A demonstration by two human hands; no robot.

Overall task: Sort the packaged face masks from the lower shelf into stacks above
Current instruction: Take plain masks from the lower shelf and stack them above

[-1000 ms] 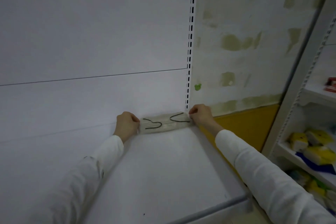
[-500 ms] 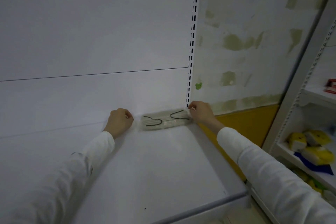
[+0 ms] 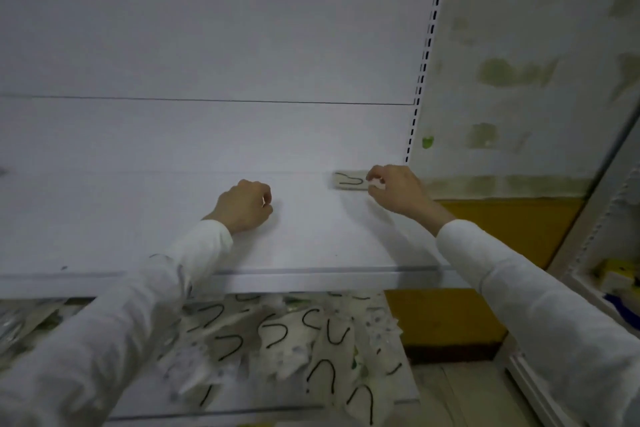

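One packaged face mask (image 3: pixel 347 180), pale with black ear loops, lies at the back right of the upper shelf (image 3: pixel 311 246), against the back panel. My right hand (image 3: pixel 396 189) holds its right end with curled fingers and covers that end. My left hand (image 3: pixel 246 206) rests on the shelf well left of the package, fingers curled into a loose fist with nothing in it. Below the shelf's front edge, several packaged masks (image 3: pixel 277 340) lie in a loose heap on the lower shelf.
A slotted upright (image 3: pixel 427 45) runs up the back right corner beside the package. Right of it is a patchy wall over a yellow band (image 3: pixel 512 229). A second shelf unit (image 3: pixel 620 281) with yellow packs stands at the far right.
My left hand has let go of the mask's left end and drawn back to the left. My right hand stays on the right end. The view has tipped down, showing the lower shelf.
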